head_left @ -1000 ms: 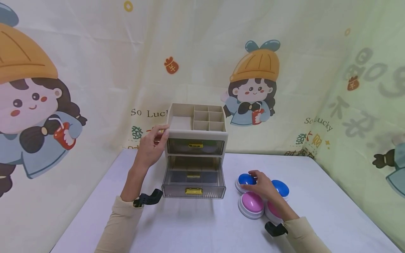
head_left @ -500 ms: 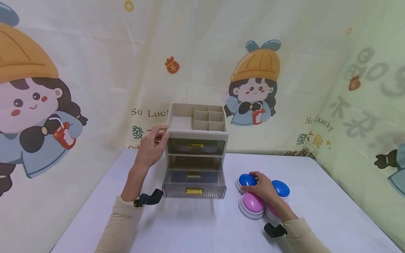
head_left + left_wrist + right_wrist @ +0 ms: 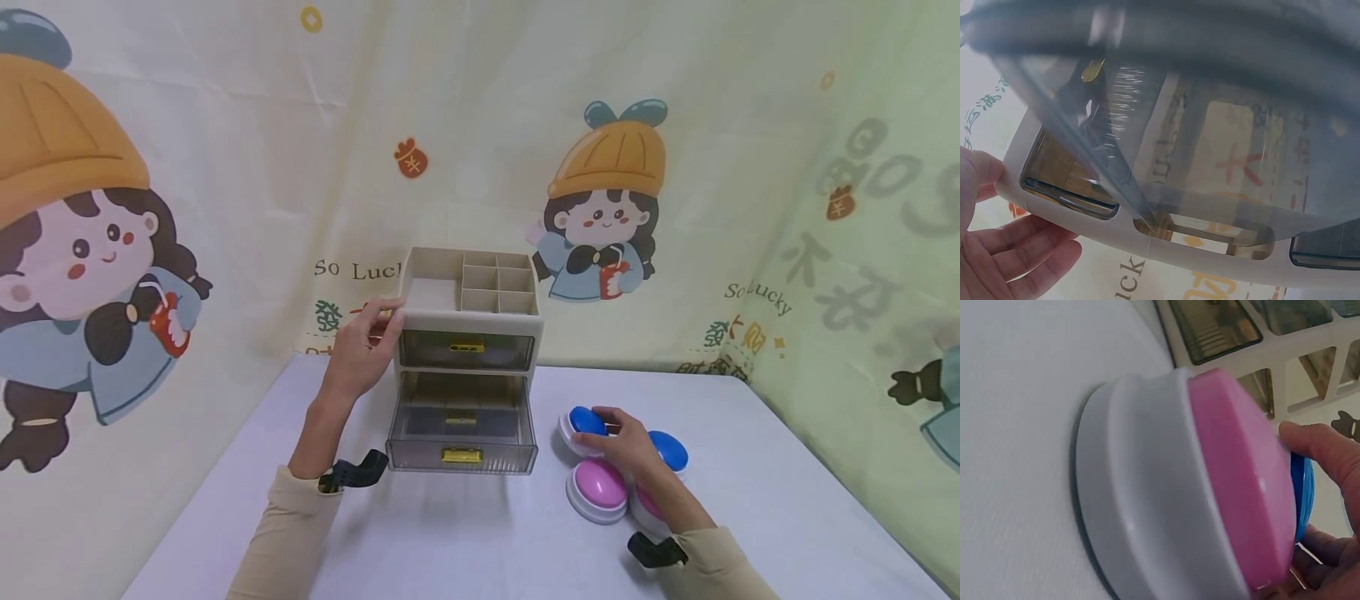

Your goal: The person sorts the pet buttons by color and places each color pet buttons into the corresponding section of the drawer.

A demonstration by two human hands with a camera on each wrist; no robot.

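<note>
A beige drawer organizer (image 3: 472,321) stands on the table, its lower clear drawer (image 3: 420,457) pulled out. My left hand (image 3: 362,346) touches the organizer's left side near the top, thumb by the front edge; the left wrist view shows its fingers (image 3: 1038,247) loosely extended along that side. To the right, my right hand (image 3: 626,442) pinches a blue-topped push button (image 3: 587,421) between thumb and fingers, its white base tilted. Nearer me sits a pink push button (image 3: 600,483), which in the right wrist view partly hides the blue dome (image 3: 1301,494).
A second blue push button (image 3: 670,450) and a second pink one (image 3: 647,508) sit under and beside my right forearm. Compartments (image 3: 480,275) divide the organizer's top. The upper drawer (image 3: 498,350) is closed. A printed cloth (image 3: 480,192) hangs behind the white table (image 3: 450,542).
The blue push button in my right hand has tipped from flat to tilted, its left side raised. My left hand stays on the organizer. The view has shifted slightly.
</note>
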